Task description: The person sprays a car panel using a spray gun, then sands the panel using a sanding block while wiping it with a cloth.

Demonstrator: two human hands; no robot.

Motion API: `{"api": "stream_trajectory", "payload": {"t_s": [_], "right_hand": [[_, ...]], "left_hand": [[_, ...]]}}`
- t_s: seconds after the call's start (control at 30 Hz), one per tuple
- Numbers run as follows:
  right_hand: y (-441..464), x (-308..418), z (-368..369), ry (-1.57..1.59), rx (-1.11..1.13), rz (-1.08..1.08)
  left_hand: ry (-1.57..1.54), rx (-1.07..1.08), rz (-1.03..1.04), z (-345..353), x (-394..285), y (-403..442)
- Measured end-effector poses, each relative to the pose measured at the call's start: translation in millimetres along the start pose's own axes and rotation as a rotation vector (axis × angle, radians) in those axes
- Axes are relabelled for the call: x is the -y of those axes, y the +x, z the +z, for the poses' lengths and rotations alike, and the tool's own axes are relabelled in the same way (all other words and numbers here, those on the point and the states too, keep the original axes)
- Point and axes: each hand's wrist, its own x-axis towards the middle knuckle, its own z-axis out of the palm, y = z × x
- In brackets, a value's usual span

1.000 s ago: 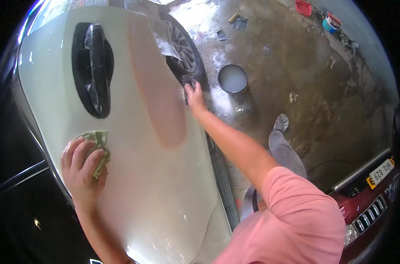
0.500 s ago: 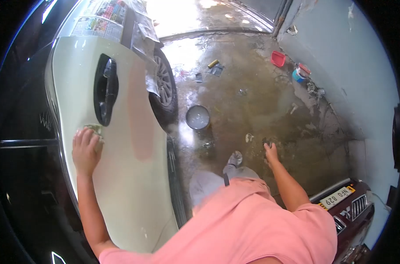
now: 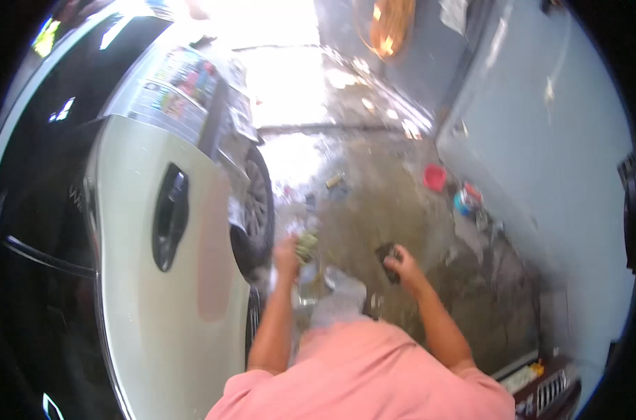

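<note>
My left hand (image 3: pixel 286 260), blurred, is closed on a wet-looking yellowish-green cloth (image 3: pixel 306 247) over the floor beside the car wheel. My right hand (image 3: pixel 403 269) grips a dark, flat block-like piece (image 3: pixel 387 262) out over the wet floor; its exact kind does not show. To the left stands the pale car door panel (image 3: pixel 132 308) with a black door handle (image 3: pixel 170 217) and a pinkish patch (image 3: pixel 214 252). Below my left hand, the bucket of water (image 3: pixel 308 274) is mostly hidden and smeared.
Newspaper (image 3: pixel 181 87) covers the car's panel ahead, near the wheel (image 3: pixel 257 196). A red tub (image 3: pixel 435 178) and a blue can (image 3: pixel 465 201) stand by the wall. Behind at right is a dark red car front (image 3: pixel 552 388). The floor is wet.
My left hand has left the door panel beside the handle and moved right with the cloth, over the bucket area. My right hand has shifted slightly left. The view has tilted up.
</note>
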Motion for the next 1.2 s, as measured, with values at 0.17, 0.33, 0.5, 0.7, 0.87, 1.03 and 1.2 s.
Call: {"api": "stream_trajectory", "payload": {"t_s": [0.17, 0.33, 0.5, 0.7, 0.87, 1.03, 1.2], "right_hand": [[92.9, 42.7, 43.9, -0.522, 0.459, -0.079], [149.6, 106.1, 67.4, -0.740, 0.606, -0.095], [231.9, 75.6, 47.8, -0.601, 0.596, -0.213], [308.4, 120.5, 23.1, -0.786, 0.621, -0.281], [426.5, 108.0, -62.3, -0.930, 0.584, -0.449], [491.4, 122.2, -150.1, -1.103, 0.526, -0.028], [539.0, 109.7, -175.2, -1.390, 0.641, -0.052]], "left_hand": [[-0.222, 0.241, -0.340, 97.1, -4.3, 42.3], [-0.034, 0.424, -0.246, 139.0, -42.0, 88.2], [-0.150, 0.345, -0.241, 152.4, -37.2, 148.9], [-0.462, -0.007, -0.493, 151.2, -2.8, 223.5], [-0.290, -1.030, -0.265, 63.3, 16.2, 216.8], [-0.685, -1.907, 0.176, -82.3, -7.9, 144.0], [-0.996, -2.171, 0.221, -176.5, -49.5, 90.4]]}}
